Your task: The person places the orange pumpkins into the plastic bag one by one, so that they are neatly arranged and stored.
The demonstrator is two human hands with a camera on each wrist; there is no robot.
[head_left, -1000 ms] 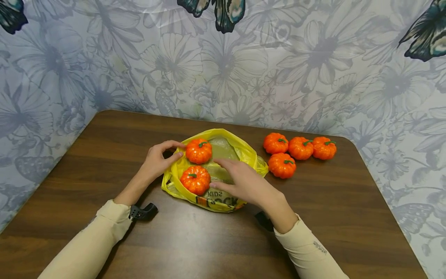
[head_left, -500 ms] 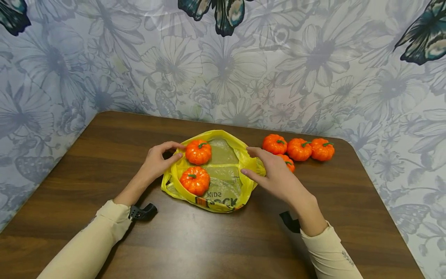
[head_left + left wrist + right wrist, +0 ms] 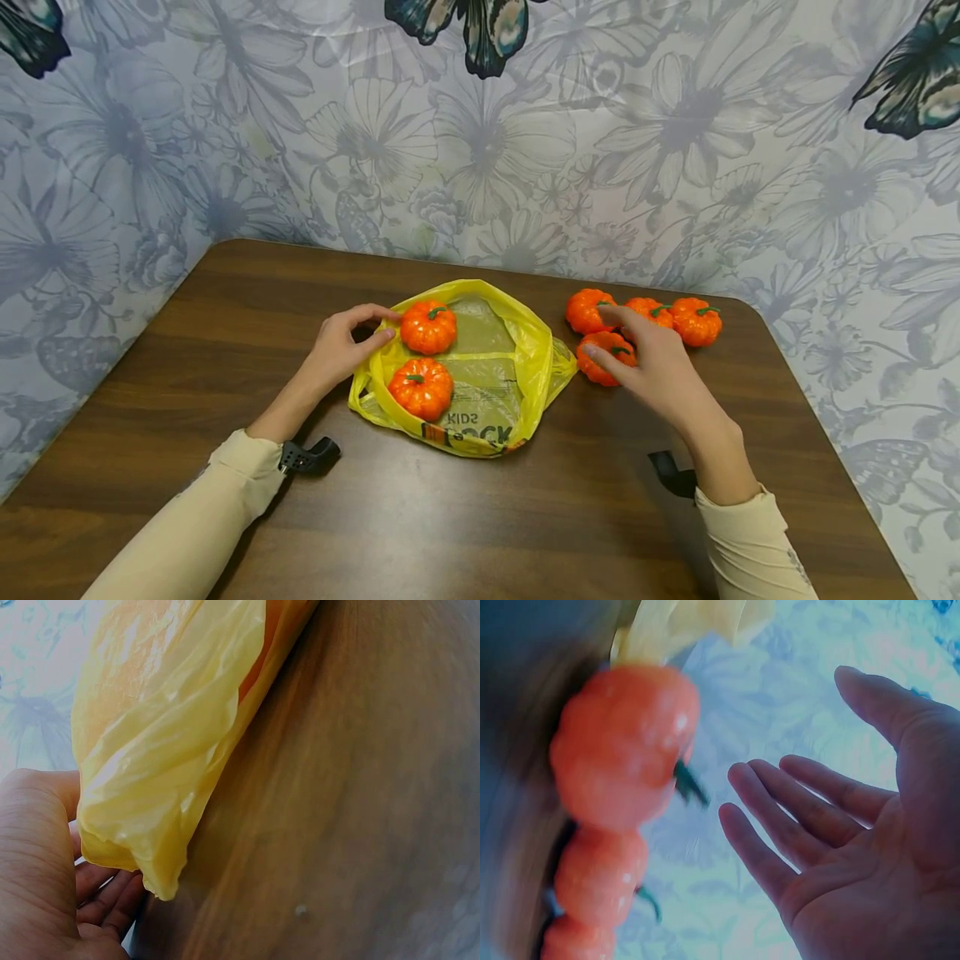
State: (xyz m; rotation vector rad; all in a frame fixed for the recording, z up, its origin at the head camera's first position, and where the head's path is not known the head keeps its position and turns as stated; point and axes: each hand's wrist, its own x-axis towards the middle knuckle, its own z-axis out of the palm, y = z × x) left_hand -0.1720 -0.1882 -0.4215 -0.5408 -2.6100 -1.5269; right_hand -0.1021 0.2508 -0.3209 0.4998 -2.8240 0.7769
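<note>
A yellow plastic bag point(image 3: 536, 358) lies spread on the table with its mouth up. Two small orange pumpkins with green stems sit in its left part, a rear pumpkin point(image 3: 428, 327) and a front pumpkin point(image 3: 420, 389). My left hand point(image 3: 347, 343) holds the bag's left edge between thumb and fingers; in the left wrist view yellow film point(image 3: 157, 765) hides the fingertips. My right hand point(image 3: 656, 367) hovers with spread fingers over the nearest loose pumpkin point(image 3: 604, 368). In the right wrist view its palm point(image 3: 855, 892) faces the pumpkins, and a gap shows before the closest pumpkin point(image 3: 622, 746).
Behind the right hand sit more pumpkins: a left one point(image 3: 587, 308), a partly covered middle one point(image 3: 643, 308) and a right one point(image 3: 696, 322). The brown wooden table point(image 3: 420, 533) ends at a flower-patterned wall point(image 3: 675, 167). Black straps circle both wrists.
My right hand has moved from inside the bag, away from the front pumpkin, rightward across the bag's rim to the loose pumpkins. My left hand has stayed at the bag's edge.
</note>
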